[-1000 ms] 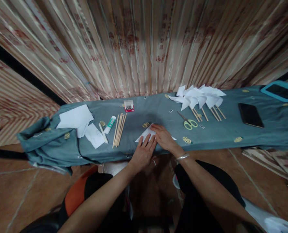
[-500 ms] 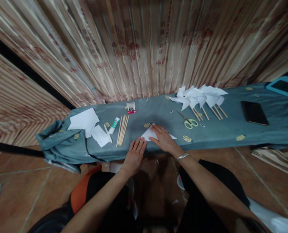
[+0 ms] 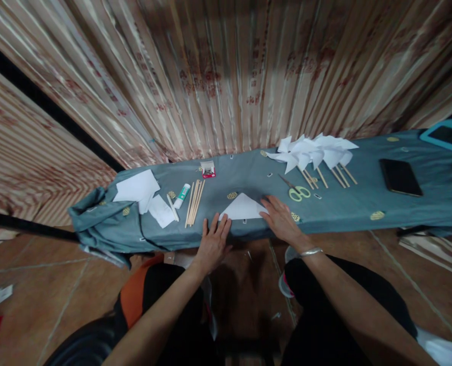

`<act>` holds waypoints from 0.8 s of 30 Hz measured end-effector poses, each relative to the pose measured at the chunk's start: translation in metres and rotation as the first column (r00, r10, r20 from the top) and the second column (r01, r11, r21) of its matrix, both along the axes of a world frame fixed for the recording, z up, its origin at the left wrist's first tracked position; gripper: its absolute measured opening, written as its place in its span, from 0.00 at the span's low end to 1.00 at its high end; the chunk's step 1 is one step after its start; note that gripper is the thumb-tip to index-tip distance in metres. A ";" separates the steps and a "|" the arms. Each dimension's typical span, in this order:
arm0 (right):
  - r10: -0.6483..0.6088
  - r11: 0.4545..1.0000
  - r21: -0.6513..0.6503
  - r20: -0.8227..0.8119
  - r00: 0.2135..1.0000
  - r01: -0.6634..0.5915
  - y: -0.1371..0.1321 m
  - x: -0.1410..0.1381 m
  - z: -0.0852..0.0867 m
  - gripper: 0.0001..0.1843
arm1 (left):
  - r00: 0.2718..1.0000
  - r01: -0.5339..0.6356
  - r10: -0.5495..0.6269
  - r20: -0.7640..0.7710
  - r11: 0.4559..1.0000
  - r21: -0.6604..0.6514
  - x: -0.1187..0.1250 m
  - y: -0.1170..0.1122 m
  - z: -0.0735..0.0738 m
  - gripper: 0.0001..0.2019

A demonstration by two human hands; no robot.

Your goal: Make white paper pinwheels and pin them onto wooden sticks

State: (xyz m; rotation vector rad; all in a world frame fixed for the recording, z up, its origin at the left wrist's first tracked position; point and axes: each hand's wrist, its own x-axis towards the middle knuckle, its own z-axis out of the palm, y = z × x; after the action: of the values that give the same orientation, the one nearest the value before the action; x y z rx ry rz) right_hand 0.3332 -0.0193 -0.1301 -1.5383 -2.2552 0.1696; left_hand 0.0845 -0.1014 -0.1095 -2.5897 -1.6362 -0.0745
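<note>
A white paper folded into a triangle [image 3: 243, 208] lies on the blue-grey cloth [image 3: 348, 206] near its front edge. My left hand [image 3: 213, 242] lies flat with fingers stretched out, fingertips touching the triangle's left corner. My right hand [image 3: 281, 219] is flat too, its fingertips on the triangle's right corner; a silver bangle is on that wrist. Neither hand holds anything.
Left of the triangle lie wooden sticks [image 3: 193, 202], a glue stick [image 3: 181, 195] and loose white sheets [image 3: 138, 188]. A small red box [image 3: 208, 170] sits behind. To the right are green-handled scissors [image 3: 296, 192], finished paper pinwheels [image 3: 315, 152], a dark phone [image 3: 400, 177] and a tablet [image 3: 447, 134].
My hands have slid apart: the right one moved off the paper's middle to its right corner, the left one to its left corner, and the folded triangle now shows in full.
</note>
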 end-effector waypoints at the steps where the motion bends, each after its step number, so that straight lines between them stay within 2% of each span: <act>1: -0.009 1.000 0.005 -0.001 1.000 0.009 -0.001 0.004 -0.001 0.24 | 1.000 -0.004 0.004 -0.003 1.000 -0.006 0.000 0.000 0.000 0.35; 13: -0.087 0.996 0.003 -0.019 0.996 0.087 -0.006 0.043 0.000 0.24 | 1.000 -0.024 0.024 -0.004 0.999 -0.027 0.001 -0.002 0.002 0.34; 18: -0.033 0.999 -0.002 -0.153 0.988 0.033 0.002 0.029 0.005 0.23 | 0.999 -0.034 0.034 -0.003 0.999 -0.009 0.002 -0.002 0.000 0.33; 24: 0.016 0.996 -0.082 -0.166 0.986 -0.030 0.010 0.002 0.006 0.18 | 1.000 -0.021 0.021 0.006 0.999 0.027 0.000 -0.002 -0.004 0.33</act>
State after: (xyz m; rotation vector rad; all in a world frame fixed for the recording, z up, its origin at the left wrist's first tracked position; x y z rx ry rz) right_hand 0.3352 -0.0097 -0.1238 -1.4816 -2.1607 0.3895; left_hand 0.0843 -0.1034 -0.1137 -2.5547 -1.6519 -0.1013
